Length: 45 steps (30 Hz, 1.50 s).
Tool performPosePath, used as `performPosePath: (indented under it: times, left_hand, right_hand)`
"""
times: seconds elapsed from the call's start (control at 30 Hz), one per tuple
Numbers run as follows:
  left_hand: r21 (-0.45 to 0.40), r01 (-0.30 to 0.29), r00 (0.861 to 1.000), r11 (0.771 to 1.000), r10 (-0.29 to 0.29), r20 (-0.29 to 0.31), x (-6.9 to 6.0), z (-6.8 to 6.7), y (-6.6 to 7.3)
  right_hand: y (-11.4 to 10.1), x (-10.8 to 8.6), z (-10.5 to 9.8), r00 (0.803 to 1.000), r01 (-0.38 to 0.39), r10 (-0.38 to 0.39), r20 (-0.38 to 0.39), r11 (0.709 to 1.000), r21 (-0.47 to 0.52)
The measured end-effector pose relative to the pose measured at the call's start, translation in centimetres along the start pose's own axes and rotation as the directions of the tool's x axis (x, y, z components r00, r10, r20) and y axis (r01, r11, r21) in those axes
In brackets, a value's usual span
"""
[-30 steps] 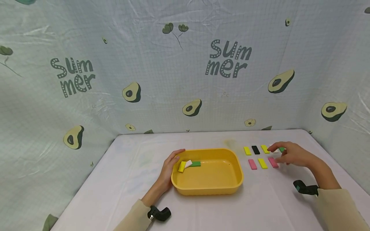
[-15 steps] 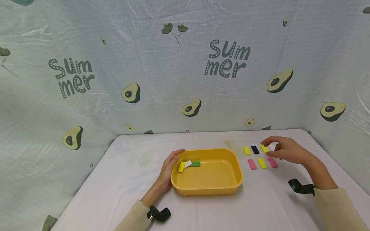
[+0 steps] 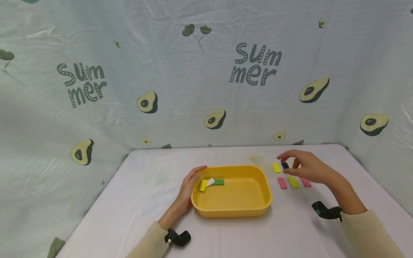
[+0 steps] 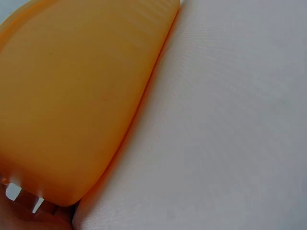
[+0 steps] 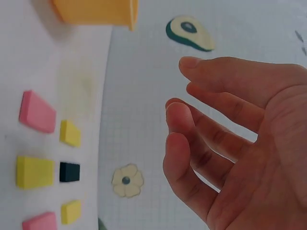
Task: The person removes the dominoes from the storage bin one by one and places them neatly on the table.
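In the head view my left hand (image 3: 186,190) grips the left side of a yellow plastic tray (image 3: 232,213), its fingers around the rim at the far left corner. A yellow block (image 3: 203,185), a white block (image 3: 210,182) and a green block (image 3: 218,182) lie in the tray's left part. To the right, my right hand (image 3: 304,166) hovers over two rows of small flat blocks, thumb and forefinger apart. Just by its fingertips lies a black block (image 3: 285,165). The right wrist view shows nothing between the bent fingers (image 5: 178,151).
A yellow block (image 3: 276,168) stands left of the black one. Nearer rests a row with a pink block (image 3: 282,183), another yellow block (image 3: 293,182) and a second pink block (image 3: 305,182). A printed curtain (image 3: 180,82) hangs behind the white table (image 3: 155,186).
My right hand has moved left along the far row, from its right end to the black block. My left hand and the tray stay in place.
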<state>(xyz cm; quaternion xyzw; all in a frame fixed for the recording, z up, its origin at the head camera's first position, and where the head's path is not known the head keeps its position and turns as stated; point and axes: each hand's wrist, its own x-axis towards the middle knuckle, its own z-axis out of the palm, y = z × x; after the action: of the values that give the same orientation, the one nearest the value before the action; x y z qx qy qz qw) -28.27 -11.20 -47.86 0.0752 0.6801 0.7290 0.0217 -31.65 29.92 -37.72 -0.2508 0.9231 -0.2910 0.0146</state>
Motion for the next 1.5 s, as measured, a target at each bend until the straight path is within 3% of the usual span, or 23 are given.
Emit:
performPosePath:
  times: [0.23,0.63,0.9,1.13,1.37,1.5]
  left_hand:
    - [0.04,-0.004,1.0,0.999,0.004,0.004,0.0,0.1,0.2]
    - [0.026,-0.006,1.0,1.0,0.005,0.01,-0.1,0.3,0.2]
    - [0.042,-0.003,1.0,0.999,0.003,-0.004,0.0,0.0,0.0]
    - [0.07,-0.021,1.0,0.997,0.02,0.011,0.0,-0.1,-0.1]
    - [0.044,-0.024,1.0,0.999,0.024,0.008,0.0,-0.1,-0.1]
    - [0.039,-0.026,1.0,0.999,0.025,0.015,0.0,-0.2,0.0]
  right_hand:
    - [-2.3,1.2,0.7,0.993,0.114,-0.114,-0.016,0.993,0.011]
    - [-8.1,3.8,3.5,0.972,0.226,-0.229,0.052,0.972,0.06]
    - [-11.9,5.6,6.9,0.949,0.249,-0.258,0.179,0.966,0.072]
    - [-14.0,6.8,10.5,0.94,0.249,-0.255,0.225,0.967,0.052]
    - [-14.9,7.7,13.2,0.919,0.294,-0.299,0.258,0.954,0.057]
    - [-14.8,8.2,14.4,0.921,0.288,-0.285,0.265,0.957,0.029]
